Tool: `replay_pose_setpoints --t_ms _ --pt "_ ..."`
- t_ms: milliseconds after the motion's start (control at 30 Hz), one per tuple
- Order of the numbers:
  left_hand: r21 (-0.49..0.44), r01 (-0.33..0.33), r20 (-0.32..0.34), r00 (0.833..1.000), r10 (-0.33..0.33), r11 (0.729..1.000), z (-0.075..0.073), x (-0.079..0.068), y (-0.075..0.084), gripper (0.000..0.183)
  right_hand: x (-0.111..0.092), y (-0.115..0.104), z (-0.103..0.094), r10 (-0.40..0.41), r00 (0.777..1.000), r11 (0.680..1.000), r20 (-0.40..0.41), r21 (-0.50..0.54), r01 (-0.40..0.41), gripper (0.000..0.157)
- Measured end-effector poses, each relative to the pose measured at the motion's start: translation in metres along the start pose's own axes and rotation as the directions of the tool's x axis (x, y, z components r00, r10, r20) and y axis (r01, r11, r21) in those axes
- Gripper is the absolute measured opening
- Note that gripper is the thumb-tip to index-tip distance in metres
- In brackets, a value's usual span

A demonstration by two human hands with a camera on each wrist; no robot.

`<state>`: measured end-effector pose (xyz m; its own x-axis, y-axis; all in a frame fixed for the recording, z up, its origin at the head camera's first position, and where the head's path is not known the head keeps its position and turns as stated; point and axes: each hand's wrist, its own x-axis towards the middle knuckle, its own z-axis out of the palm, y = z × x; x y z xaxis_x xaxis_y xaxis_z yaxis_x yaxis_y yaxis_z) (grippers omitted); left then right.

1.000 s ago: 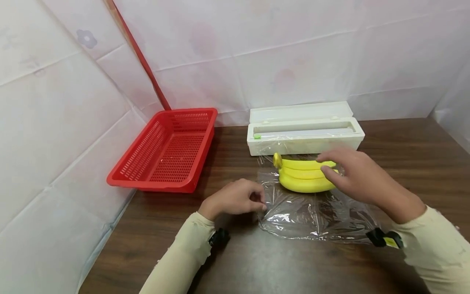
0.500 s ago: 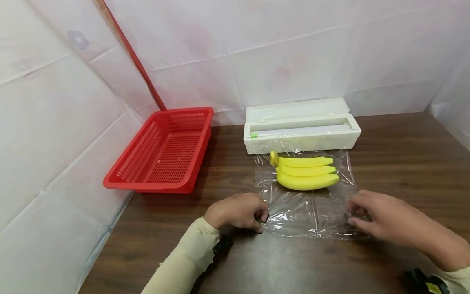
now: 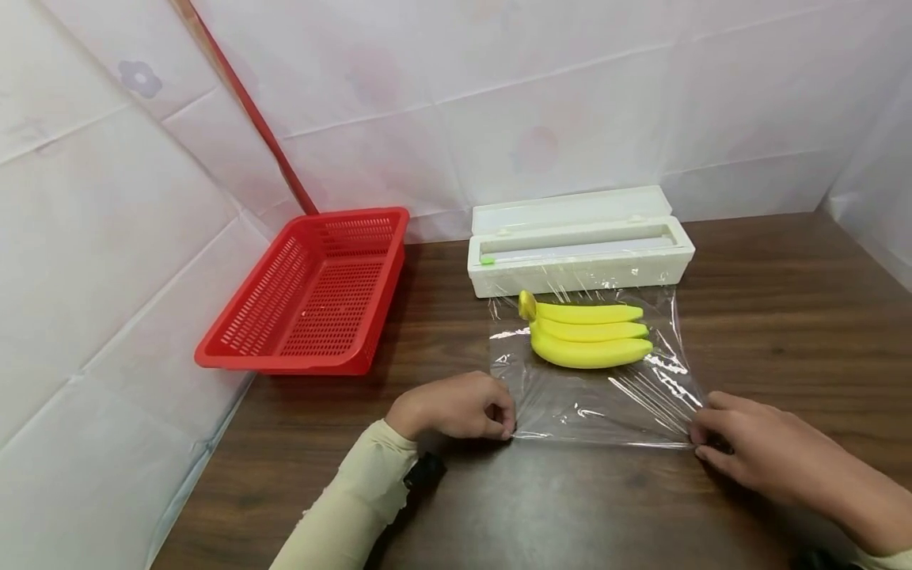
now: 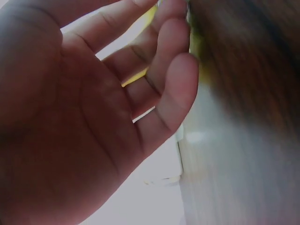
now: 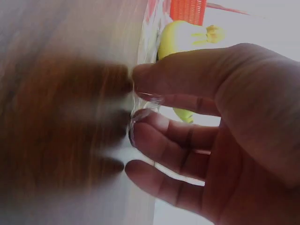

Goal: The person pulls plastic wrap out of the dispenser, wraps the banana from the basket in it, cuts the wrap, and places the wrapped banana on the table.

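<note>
A sheet of clear plastic wrap (image 3: 570, 408) lies pulled smooth on the table, running back to the white wrap dispenser (image 3: 584, 273). On its far half rests a bunch of three yellow bananas (image 3: 590, 334), stem to the left. My left hand (image 3: 456, 405) pinches the near left corner of the wrap, thumb against curled fingers. At the near right corner, my right hand (image 3: 755, 443) pinches the film; in the right wrist view the crumpled film edge (image 5: 149, 105) sits between thumb and fingers, close at the tabletop. The left wrist view shows the palm and curled fingers (image 4: 180, 84).
A red plastic basket (image 3: 328, 317) stands at the left back on the dark wooden table (image 3: 784, 317). The dispenser's lid (image 3: 570, 210) is raised against the sheet-covered wall (image 3: 556, 95), and a green slider (image 3: 488, 260) sits at its left end.
My right hand has come from over the bananas to the near right corner and taken hold of the wrap. The wrinkled film is now stretched flatter. My left hand stays at its corner.
</note>
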<state>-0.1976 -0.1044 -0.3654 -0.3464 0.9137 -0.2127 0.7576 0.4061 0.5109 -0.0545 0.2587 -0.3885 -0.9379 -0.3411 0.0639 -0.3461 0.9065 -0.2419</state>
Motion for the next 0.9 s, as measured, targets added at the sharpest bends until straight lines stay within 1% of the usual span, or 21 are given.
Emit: replay_pose_setpoints --t_ms 67,133,233,267,367,467,533,600,733,800,900 --pt "-0.032 -0.016 -0.011 1.0 0.016 0.999 -0.002 -0.002 0.0 0.018 0.001 0.0 -0.003 -0.02 0.999 1.0 -0.03 0.003 0.02 0.034" --pt "-0.053 -0.028 -0.035 0.999 0.026 0.998 -0.004 -0.003 -0.001 0.019 0.002 0.001 -0.007 -0.036 0.997 0.999 -0.069 0.003 0.036 0.035" --pt "-0.07 -0.022 -0.095 0.995 0.015 0.997 -0.009 -0.007 -0.003 0.018 0.005 0.002 -0.013 -0.048 0.99 0.999 -0.131 0.011 0.05 0.035" --pt "-0.075 -0.02 -0.119 0.993 0.011 0.997 -0.011 -0.008 -0.003 0.017 0.006 0.002 -0.016 -0.042 0.99 0.999 -0.138 0.014 0.045 0.033" --pt "-0.099 -0.016 -0.185 0.983 -0.003 0.995 -0.016 -0.01 -0.005 0.016 0.01 0.003 -0.022 -0.048 0.982 0.999 -0.181 0.015 0.051 0.03" --pt "-0.126 -0.012 -0.244 0.97 -0.019 0.992 -0.019 -0.011 -0.005 0.011 0.015 0.003 -0.028 -0.028 0.981 0.999 -0.189 0.027 0.034 0.024" --pt "-0.138 -0.006 -0.282 0.959 -0.034 0.99 -0.02 -0.01 -0.006 0.007 0.019 0.004 -0.032 -0.026 0.978 0.998 -0.205 0.045 0.036 0.02" --pt "-0.145 -0.009 -0.329 0.944 -0.039 0.989 -0.021 -0.009 -0.006 0.004 0.022 0.004 -0.035 -0.018 0.978 0.998 -0.208 0.061 0.031 0.016" --pt "-0.129 -0.02 -0.427 0.904 -0.038 0.991 -0.021 -0.007 -0.008 0.012 0.03 0.007 -0.041 -0.017 0.968 0.997 -0.252 0.074 0.037 0.014" --pt "-0.111 -0.023 -0.476 0.879 -0.033 0.994 -0.021 -0.005 -0.01 0.014 0.034 0.008 -0.042 -0.015 0.962 0.996 -0.272 0.079 0.038 0.013" --pt "-0.102 -0.028 -0.545 0.838 -0.033 0.994 -0.021 -0.004 -0.012 0.011 0.042 0.01 -0.044 -0.005 0.956 0.995 -0.294 0.094 0.034 0.01"
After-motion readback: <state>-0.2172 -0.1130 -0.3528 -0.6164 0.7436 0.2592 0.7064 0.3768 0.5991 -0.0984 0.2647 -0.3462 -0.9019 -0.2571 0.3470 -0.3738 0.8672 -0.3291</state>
